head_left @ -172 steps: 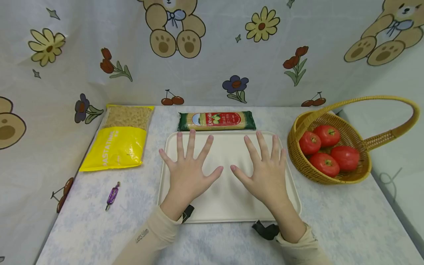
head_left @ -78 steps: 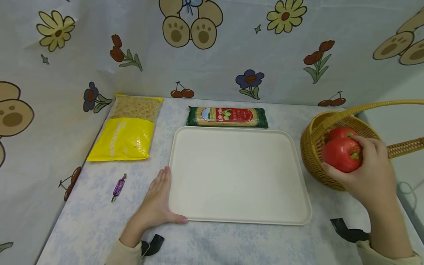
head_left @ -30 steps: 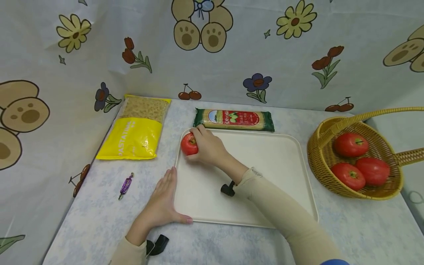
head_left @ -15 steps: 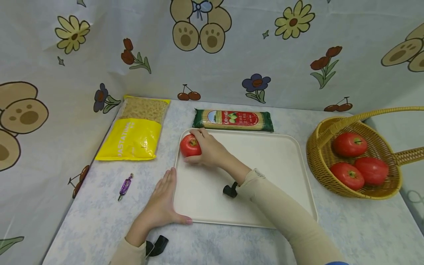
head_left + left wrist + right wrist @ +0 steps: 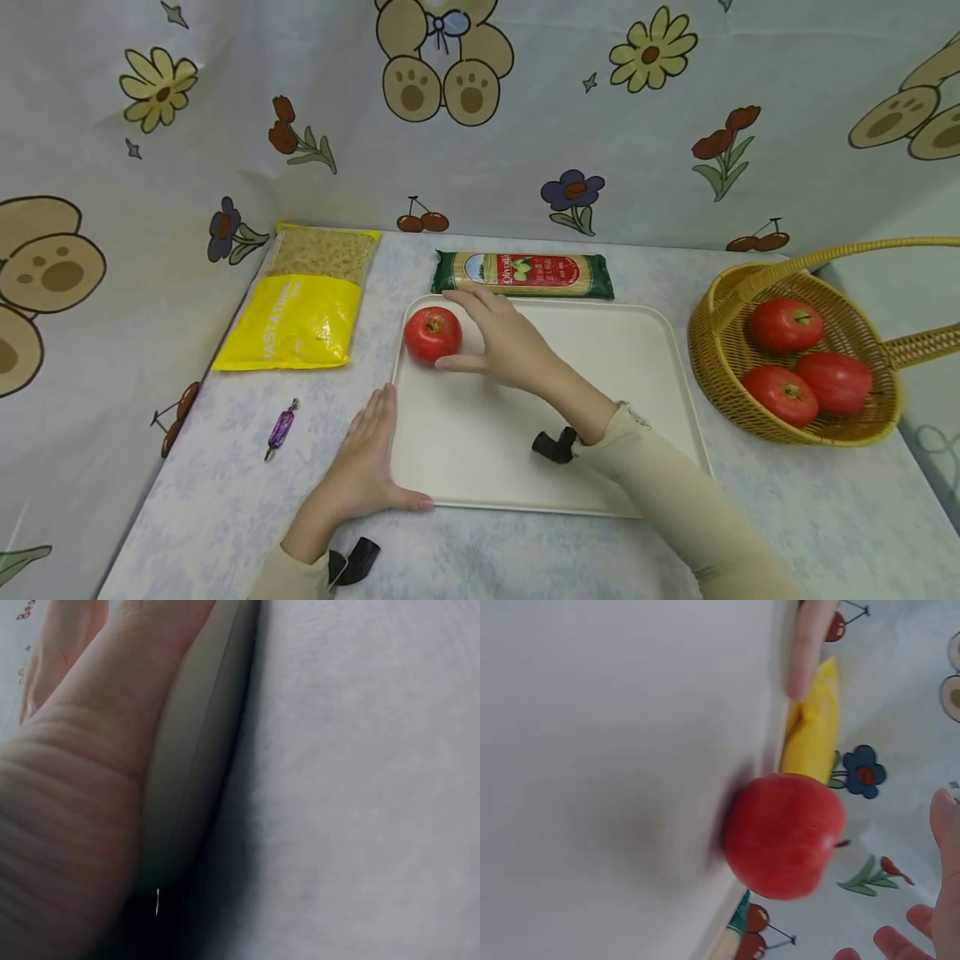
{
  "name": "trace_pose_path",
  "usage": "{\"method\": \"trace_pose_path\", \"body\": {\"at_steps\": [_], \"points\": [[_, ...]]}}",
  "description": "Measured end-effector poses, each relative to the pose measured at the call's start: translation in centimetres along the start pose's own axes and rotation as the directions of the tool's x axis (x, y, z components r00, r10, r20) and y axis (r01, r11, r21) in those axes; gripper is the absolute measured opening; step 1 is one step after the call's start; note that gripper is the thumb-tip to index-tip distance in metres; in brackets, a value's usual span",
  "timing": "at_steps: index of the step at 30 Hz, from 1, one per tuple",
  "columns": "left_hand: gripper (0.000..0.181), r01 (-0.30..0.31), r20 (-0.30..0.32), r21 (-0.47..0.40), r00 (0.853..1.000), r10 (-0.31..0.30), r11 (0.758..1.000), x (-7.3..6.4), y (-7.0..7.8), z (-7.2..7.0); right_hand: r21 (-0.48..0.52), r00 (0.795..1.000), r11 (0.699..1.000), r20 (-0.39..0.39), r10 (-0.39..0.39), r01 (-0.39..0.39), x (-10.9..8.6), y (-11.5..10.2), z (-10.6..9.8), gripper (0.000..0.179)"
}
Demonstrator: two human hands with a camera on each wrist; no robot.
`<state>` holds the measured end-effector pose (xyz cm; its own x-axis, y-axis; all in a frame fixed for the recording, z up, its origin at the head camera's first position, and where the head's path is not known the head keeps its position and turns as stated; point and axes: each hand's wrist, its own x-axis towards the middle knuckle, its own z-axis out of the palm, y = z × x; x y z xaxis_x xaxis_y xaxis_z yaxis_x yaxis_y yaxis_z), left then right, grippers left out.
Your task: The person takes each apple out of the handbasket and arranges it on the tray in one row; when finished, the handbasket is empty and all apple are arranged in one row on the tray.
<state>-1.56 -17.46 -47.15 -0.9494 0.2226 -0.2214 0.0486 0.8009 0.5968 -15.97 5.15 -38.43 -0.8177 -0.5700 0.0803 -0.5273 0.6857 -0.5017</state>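
Observation:
A red apple (image 5: 432, 335) sits in the far left corner of the white tray (image 5: 555, 442); its stem shows in the right wrist view, where the apple (image 5: 784, 836) appears close up. Just to its right is my right hand (image 5: 510, 342), thumb and fingers spread apart, holding nothing. My left hand (image 5: 363, 467) rests against the tray's near left corner, with straight fingers along the left side and the thumb along the front edge. In the left wrist view, part of that hand (image 5: 75, 795) lies against the tray's side (image 5: 187, 765).
At right stands a wicker basket (image 5: 708, 379) with a tall handle, holding 3 red apples (image 5: 785, 325). A green spaghetti packet (image 5: 525, 274) lies behind the tray. To the left are a yellow pasta bag (image 5: 300, 321) and a purple wrapped candy (image 5: 281, 429).
My right hand took an apple from the basket, carried it left to the tray's far corner and has now let go, drawing back slightly right. The left hand stayed at the tray corner lately.

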Motion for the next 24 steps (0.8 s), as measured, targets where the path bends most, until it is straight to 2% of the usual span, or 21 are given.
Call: {"method": "trace_pose_path", "body": {"at_steps": [7, 13, 18, 24], "points": [[0.167, 0.008, -0.002, -0.011, 1.0, -0.008, 1.0, 0.0, 0.0, 0.2, 0.048, 0.997, 0.999, -0.08, -0.014, 0.017, -5.4, 1.0, -4.0, 0.085], [0.167, 0.013, 0.01, -0.015, 1.0, -0.013, 1.0, 0.1, -0.1, 0.4, 0.014, 0.978, 1.0, -0.207, -0.004, 0.007, -10.9, 3.7, -7.0, 0.079], [0.166, 0.005, 0.007, -0.014, 1.0, -0.005, 1.0, 0.0, -0.1, 0.3, -0.072, 0.953, 0.994, -0.298, 0.056, -0.081, -15.5, 6.9, -9.4, 0.078], [0.166, 0.002, 0.003, -0.01, 1.0, -0.002, 1.0, 0.0, -0.1, 0.2, -0.035, 0.91, 0.971, -0.357, 0.21, -0.237, -20.3, 11.6, -12.0, 0.076]]}}
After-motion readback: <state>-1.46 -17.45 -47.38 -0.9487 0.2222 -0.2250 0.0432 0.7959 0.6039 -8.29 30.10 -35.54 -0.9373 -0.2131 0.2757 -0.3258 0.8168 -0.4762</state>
